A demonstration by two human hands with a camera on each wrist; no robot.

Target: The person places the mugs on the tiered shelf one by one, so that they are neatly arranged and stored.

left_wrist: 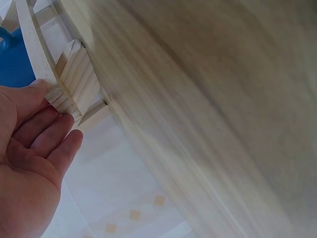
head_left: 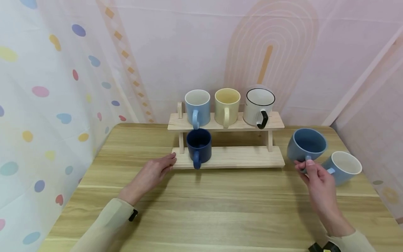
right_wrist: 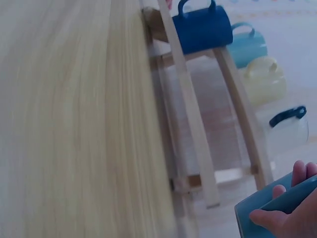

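My left hand (head_left: 155,172) pinches the left end of the lower board of a two-tier wooden shelf (head_left: 242,156); in the left wrist view the thumb is on one face and fingers (left_wrist: 59,130) curl at the other. On the right, my right hand (head_left: 319,183) holds a grey-blue mug (head_left: 294,148) by its handle, mouth upward. This mug (right_wrist: 250,210) also shows at the right wrist view's lower right corner. A dark navy mug (head_left: 204,150) stands on the lower board's left part, handle toward me.
The upper board holds a light blue mug (head_left: 203,112), a pale yellow mug (head_left: 233,110) and a white mug (head_left: 252,113) with black rim and handle. Right of my right hand stands another blue mug (head_left: 341,175) with a white inside. A patterned curtain (head_left: 176,45) hangs behind the wooden table (head_left: 220,210).
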